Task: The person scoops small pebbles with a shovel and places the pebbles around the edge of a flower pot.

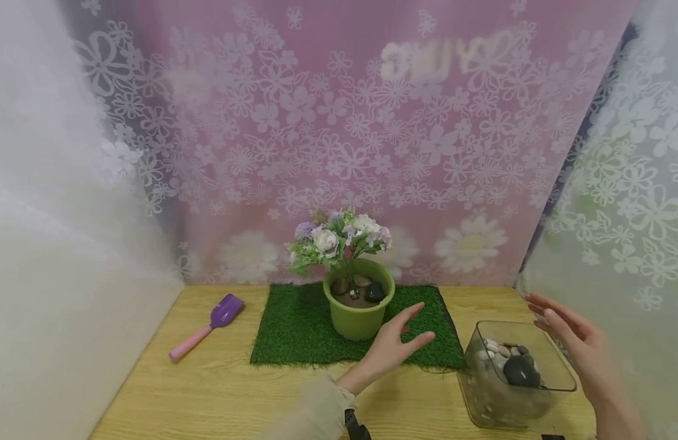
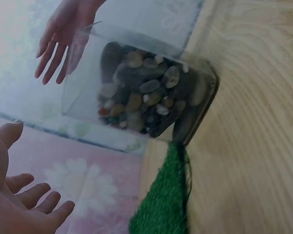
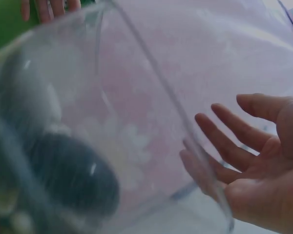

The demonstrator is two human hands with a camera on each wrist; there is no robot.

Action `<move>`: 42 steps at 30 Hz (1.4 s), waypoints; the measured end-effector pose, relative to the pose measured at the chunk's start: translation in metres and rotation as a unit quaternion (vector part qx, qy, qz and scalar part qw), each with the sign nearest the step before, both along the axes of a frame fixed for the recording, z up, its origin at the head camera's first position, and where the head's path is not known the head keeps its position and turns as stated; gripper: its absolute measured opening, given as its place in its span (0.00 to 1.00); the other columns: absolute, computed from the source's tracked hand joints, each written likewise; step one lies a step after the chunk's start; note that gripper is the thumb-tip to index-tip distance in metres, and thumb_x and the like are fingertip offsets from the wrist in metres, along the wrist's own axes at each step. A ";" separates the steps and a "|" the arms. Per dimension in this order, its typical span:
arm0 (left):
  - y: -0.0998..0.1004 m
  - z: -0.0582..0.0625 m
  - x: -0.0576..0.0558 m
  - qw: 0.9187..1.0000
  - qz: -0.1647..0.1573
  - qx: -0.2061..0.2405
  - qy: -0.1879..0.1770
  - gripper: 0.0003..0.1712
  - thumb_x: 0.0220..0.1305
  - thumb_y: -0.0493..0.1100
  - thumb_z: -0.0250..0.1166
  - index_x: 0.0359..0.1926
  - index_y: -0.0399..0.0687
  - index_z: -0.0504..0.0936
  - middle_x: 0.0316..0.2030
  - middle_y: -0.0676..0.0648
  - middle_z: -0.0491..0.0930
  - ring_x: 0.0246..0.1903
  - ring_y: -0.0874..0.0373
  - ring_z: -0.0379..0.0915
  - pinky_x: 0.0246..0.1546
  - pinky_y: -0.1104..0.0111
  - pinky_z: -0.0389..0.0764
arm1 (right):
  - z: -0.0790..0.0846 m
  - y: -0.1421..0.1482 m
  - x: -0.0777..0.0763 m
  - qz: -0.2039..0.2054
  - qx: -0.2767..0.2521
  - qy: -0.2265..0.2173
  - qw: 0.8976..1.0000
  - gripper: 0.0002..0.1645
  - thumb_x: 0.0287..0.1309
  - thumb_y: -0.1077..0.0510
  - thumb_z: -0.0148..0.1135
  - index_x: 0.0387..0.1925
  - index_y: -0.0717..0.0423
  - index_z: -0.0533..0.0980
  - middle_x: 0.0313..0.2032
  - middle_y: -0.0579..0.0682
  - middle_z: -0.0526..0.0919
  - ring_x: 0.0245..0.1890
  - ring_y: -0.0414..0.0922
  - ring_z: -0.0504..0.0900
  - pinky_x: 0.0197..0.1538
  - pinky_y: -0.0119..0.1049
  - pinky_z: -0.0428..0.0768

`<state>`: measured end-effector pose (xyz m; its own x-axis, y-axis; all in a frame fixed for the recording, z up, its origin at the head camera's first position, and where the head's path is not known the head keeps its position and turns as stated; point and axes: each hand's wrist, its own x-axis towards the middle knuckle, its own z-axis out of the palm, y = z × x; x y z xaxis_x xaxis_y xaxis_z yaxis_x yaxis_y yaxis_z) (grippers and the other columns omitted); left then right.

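A clear square container (image 1: 515, 397) of mixed pebbles (image 2: 146, 92) stands at the right of the table, a large black stone (image 1: 520, 371) on top. My right hand (image 1: 583, 354) hovers by its right rim, fingers spread and holding nothing; in the right wrist view the fingers (image 3: 224, 141) are close to the clear wall, and I cannot tell whether they touch it. My left hand (image 1: 391, 348) is in the air in front of the green flowerpot (image 1: 358, 321), thumb apart from the fingers, nothing in it. The pot holds artificial flowers (image 1: 339, 238), with stones on brown soil.
The pot stands on a green turf mat (image 1: 295, 330). Left of the mat lies a toy shovel (image 1: 207, 327) with a purple scoop and pink handle. Pink floral curtain (image 1: 339, 140) hangs behind the wooden table (image 1: 218, 391), with pale sheets at both sides.
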<state>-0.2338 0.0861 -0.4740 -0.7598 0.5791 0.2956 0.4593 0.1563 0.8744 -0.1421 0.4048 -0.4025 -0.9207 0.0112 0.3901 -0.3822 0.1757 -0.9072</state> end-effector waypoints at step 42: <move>0.078 -0.011 0.029 0.994 -0.056 -0.095 0.009 0.59 0.59 0.56 0.75 0.80 0.72 0.45 0.75 0.63 0.57 0.68 0.66 0.64 0.56 0.63 0.78 | -0.074 0.028 0.013 -0.018 -0.143 -0.073 0.987 0.25 0.81 0.58 0.41 0.72 0.55 0.69 0.55 0.35 0.84 0.50 0.34 0.85 0.42 0.32 0.85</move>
<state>-0.2052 0.1638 -0.4846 -0.6830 0.7064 0.1859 0.4978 0.2639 0.8261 -0.1288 0.4326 -0.4767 -0.9639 0.1354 0.2291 -0.2415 -0.0841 -0.9667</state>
